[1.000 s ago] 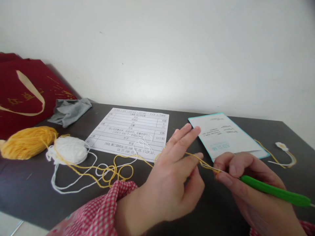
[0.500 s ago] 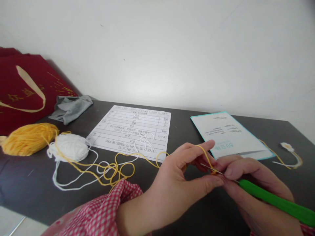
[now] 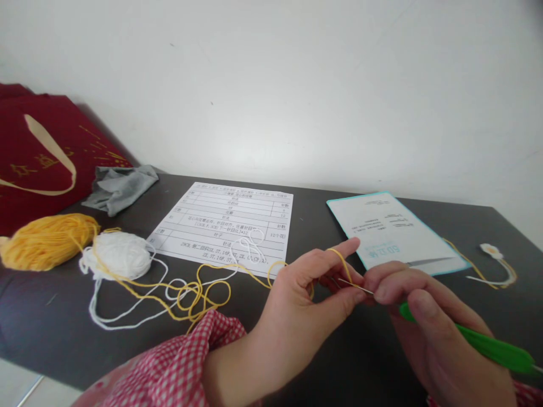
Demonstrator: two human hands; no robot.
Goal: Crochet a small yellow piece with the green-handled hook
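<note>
Yellow yarn [image 3: 346, 265] runs over the raised index finger of my left hand [image 3: 297, 316], whose thumb and other fingers pinch it lower down. What small piece of work sits in that pinch is mostly hidden. My right hand [image 3: 441, 322] is closed around a crochet hook [image 3: 494, 346] with a green handle. The hook's thin metal shaft points left and reaches the yarn at my left fingertips. From the left, loose yellow strands lead back to a yellow yarn ball [image 3: 48, 242], beside a white yarn ball [image 3: 121, 255].
A printed pattern sheet [image 3: 229, 226] lies on the dark table [image 3: 139, 356]. Behind my hands is a blue-edged booklet [image 3: 382, 226]. A small white and yellow crocheted piece [image 3: 492, 251] lies far right. Grey cloth [image 3: 123, 186] and a red bag [image 3: 38, 141] stand left.
My right thumb has lifted off the shaft and shifted back over the green handle. The handle's end has come into view at the right. My left hand keeps its pinch.
</note>
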